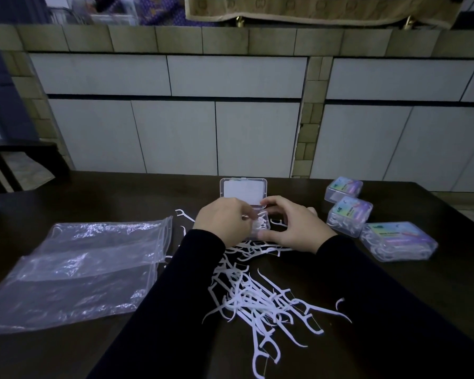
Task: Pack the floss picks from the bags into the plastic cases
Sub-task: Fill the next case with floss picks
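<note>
An open clear plastic case [242,191] stands at the table's middle, its lid raised and several white floss picks in its base. My left hand [223,220] hovers over the base with curled fingers pinching floss picks into it. My right hand [294,228] holds the case's right side, thumb on the front edge. A loose pile of white floss picks [257,294] lies between my arms. Two empty clear zip bags [80,266] lie flat at the left.
Three closed, filled cases with colourful labels sit in a row at the right: [344,190], [349,212], [398,240]. The dark table [394,296] ends at a white tiled wall behind. A dark chair back shows at the far left.
</note>
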### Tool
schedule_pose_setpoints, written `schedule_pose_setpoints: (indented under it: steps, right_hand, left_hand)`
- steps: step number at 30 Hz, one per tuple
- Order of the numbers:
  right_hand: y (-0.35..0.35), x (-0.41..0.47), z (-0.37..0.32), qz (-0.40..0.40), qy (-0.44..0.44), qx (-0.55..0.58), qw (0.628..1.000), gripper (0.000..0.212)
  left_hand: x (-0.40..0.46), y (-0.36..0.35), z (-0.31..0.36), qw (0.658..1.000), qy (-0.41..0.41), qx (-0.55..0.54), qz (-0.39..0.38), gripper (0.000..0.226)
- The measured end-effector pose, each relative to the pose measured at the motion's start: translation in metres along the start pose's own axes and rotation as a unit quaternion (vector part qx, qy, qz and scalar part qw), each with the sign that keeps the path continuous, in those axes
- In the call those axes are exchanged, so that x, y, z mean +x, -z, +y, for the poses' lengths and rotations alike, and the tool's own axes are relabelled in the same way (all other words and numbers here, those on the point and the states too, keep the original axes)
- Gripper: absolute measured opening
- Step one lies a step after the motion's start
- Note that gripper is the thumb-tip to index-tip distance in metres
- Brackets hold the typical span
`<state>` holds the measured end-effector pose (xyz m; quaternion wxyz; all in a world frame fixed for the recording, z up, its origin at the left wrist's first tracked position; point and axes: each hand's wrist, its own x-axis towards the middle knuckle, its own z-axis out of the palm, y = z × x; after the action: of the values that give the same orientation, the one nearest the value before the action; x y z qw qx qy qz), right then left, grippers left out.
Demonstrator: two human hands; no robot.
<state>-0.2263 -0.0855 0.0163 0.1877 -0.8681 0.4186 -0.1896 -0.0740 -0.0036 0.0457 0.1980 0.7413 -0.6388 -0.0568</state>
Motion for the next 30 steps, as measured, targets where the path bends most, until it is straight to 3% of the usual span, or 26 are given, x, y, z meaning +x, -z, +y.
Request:
schedule_pose_setpoints:
  steps: [4, 9, 16, 22, 30]
  right_hand:
    - [0.002, -0.001, -0.001, -0.006, -0.003, 0.001, 1.000, 0.073]
    - [0.002, -0.002, 0.001, -0.006, -0.004, 0.006, 1.000, 0.071]
    - [0.001, 0.000, 0.002, -0.010, -0.008, 0.010, 1.000, 0.073]
    - [0.002, 0.000, 0.003, -0.013, -0.012, 0.019, 1.000, 0.072]
    - [0.002, 0.000, 0.002, -0.009, -0.011, -0.002, 1.000, 0.071]
  left_hand:
    - [0.001, 0.004, -0.003, 0.999, 0.010, -0.047, 0.015, 0.035]
    - [0.000, 0.000, 0.000, 1.000, 0.009, -0.022, -0.006, 0.029]
    - [0.001, 0.010, -0.017, 0.996, 0.048, -0.062, 0.052, 0.029]
    - [-0.002, 0.015, -0.035, 0.987, 0.075, -0.144, 0.003, 0.021]
    - [0.003, 0.007, -0.033, 0.994, 0.027, -0.106, -0.022, 0.007]
